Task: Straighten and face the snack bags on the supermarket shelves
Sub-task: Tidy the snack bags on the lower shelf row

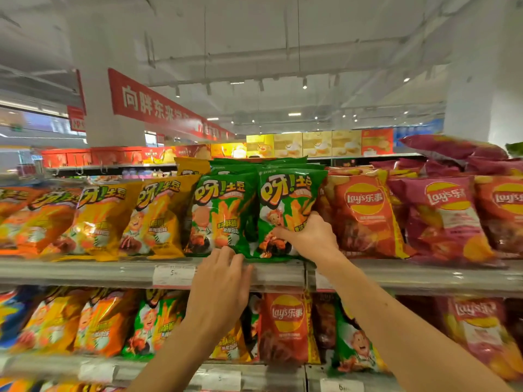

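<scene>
Chips in the green bag [285, 210] on the top shelf [85, 271] break easily; it looks light, puffy, slippery. Right hand [307, 236] grips its lower side. Left hand [223, 281], fingers relaxed, maybe touches its bottom corner.

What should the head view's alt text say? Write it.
A person's right hand grips a green snack bag on the top shelf, while the left hand touches the bag's bottom edge. Yellow bags stand left, red Lay's bags right.
</scene>
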Action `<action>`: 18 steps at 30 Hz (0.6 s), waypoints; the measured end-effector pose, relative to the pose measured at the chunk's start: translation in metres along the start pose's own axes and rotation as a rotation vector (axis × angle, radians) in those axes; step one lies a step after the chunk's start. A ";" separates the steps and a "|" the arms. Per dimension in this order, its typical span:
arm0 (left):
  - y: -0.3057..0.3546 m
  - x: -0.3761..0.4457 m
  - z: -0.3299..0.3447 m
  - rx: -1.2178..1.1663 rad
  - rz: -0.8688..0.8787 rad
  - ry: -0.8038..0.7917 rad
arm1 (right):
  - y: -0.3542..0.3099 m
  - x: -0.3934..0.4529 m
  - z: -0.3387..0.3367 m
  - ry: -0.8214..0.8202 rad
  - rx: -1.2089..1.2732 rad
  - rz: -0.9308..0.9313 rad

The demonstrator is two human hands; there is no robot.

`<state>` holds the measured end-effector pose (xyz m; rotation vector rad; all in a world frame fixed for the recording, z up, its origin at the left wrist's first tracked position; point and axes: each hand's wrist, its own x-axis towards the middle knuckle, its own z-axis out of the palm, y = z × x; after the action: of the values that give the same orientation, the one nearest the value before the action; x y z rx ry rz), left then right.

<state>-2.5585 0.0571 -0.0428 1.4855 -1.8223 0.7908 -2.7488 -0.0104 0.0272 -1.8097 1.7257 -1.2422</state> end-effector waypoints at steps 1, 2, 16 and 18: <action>0.001 0.000 0.000 -0.006 -0.008 0.001 | 0.002 0.004 0.003 -0.024 0.020 0.020; 0.002 0.000 0.000 -0.008 -0.013 0.004 | 0.004 0.007 0.005 -0.051 0.032 0.034; 0.019 0.004 0.002 -0.159 -0.151 0.025 | 0.010 -0.022 -0.006 0.057 -0.067 -0.083; 0.035 0.005 0.004 -0.248 -0.179 0.057 | 0.017 -0.037 -0.015 0.111 -0.061 -0.165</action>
<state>-2.5936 0.0569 -0.0434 1.4248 -1.6511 0.4951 -2.7665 0.0253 0.0101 -1.9878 1.7180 -1.3936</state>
